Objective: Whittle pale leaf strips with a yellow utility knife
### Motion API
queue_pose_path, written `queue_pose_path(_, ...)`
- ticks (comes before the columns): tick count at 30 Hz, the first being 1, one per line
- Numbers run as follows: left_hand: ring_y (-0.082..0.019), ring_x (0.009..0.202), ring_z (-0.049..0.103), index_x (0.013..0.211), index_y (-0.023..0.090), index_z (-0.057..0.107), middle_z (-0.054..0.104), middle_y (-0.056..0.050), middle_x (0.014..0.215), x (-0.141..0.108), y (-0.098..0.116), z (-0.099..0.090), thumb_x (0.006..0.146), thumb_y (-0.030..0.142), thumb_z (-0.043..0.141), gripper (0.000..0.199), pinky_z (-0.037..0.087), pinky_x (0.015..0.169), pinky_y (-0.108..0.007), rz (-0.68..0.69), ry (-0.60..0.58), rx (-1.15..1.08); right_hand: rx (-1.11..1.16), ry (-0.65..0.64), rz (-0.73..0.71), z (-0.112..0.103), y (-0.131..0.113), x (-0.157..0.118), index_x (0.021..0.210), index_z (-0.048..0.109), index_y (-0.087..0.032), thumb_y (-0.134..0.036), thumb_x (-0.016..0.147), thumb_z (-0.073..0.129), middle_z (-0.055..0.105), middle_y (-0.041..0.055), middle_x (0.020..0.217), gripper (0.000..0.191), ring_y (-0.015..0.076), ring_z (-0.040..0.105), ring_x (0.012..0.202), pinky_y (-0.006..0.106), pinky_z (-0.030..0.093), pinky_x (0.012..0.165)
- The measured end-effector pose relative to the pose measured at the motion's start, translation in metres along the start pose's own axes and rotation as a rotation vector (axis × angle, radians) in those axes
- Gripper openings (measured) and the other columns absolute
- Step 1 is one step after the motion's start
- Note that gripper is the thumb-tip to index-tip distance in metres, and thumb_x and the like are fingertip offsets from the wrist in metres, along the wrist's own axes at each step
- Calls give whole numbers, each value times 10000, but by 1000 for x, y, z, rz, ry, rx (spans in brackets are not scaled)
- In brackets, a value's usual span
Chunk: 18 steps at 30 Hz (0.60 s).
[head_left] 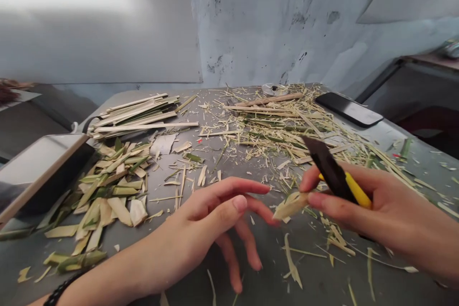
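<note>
My left hand hovers over the grey table with its fingers spread and nothing in its grasp. Close to its fingertips, a pale bamboo piece is pinched between the thumb and index finger of my right hand. The same right hand also holds a cutter knife with a dark blade and a yellow handle, its blade tilted up to the left. Part of the handle is hidden by the fingers. Thin shavings lie on the table below the piece.
Bamboo strips are stacked at the back left, above a heap of short chips. A black container stands at the left edge. More slivers cover the back right, beside a phone and a clear round spool.
</note>
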<state>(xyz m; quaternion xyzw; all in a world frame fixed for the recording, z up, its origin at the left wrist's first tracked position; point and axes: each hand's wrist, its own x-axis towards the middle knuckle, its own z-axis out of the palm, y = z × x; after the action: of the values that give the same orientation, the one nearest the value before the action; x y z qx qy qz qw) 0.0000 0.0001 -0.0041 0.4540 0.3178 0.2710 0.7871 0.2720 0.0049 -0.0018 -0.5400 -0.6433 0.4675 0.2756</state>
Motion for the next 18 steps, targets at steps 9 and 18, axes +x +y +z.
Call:
queue_pose_path(9, -88, 632, 611, 906, 196, 642, 754, -27, 864, 1, -5, 19, 1023, 451, 517, 307, 506, 499, -118, -171, 24, 427, -282, 9, -192, 19, -13, -1, 1092, 710, -318, -486, 938, 648, 734, -9, 876, 236, 176, 672, 738, 267, 504, 613)
queue_pose_path(18, -94, 570, 568, 867, 209, 543, 560, 52, 724, 7, -4, 16, 931, 466, 664, 291, 534, 406, -150, -84, 184, 216, -710, 63, -537, 8, 8, -1, 1136, 642, -214, -516, 1037, 500, 717, 39, 894, 348, 161, 644, 682, 284, 425, 610)
